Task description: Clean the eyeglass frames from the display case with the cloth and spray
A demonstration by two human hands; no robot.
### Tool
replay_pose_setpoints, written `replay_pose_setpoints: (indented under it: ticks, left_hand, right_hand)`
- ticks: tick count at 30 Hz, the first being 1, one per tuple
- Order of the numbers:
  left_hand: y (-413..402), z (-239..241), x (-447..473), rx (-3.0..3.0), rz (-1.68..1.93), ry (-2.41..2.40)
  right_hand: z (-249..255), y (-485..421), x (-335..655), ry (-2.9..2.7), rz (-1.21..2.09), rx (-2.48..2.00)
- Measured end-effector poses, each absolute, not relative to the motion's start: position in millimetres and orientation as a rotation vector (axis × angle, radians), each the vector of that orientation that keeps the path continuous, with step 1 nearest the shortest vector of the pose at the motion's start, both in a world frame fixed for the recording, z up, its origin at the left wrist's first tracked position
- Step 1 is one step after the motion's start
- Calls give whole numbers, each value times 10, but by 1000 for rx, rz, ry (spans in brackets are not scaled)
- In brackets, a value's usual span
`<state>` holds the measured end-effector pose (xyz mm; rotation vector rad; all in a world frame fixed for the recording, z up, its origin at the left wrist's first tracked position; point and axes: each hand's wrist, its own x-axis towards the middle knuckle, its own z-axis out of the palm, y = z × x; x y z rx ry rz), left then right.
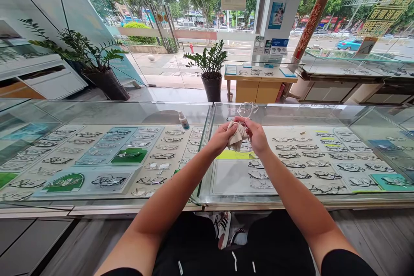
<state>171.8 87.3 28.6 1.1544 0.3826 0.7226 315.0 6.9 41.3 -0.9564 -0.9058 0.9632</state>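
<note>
Out over the glass display case, my two hands are close together. My left hand (pixel 222 134) is closed around a crumpled beige cloth (pixel 238 139), which hangs down between the hands. Pinched in my right hand (pixel 258 135) is a pair of eyeglasses with thin, pale frames (pixel 246 110); part of it sticks up above the fingers. The lower part of the glasses is hidden by the fingers and cloth. To the left of my hands, a small white spray bottle (pixel 183 120) with a blue label stands on the glass top.
Beneath the glass top (pixel 190 110), rows of eyeglasses (pixel 163 155) lie on trays. Beyond the counter are a potted plant (pixel 211 82), a wooden display table (pixel 258 88) and large windows facing a street. Another potted plant (pixel 106 79) stands at the left.
</note>
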Motion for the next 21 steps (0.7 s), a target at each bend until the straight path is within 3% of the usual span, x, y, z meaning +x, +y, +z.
replay_pose_setpoints:
  ticks: [21]
  left_hand:
    - [872, 284, 1715, 1234, 654, 330]
  right_hand:
    - [380, 97, 3182, -1077, 803, -995]
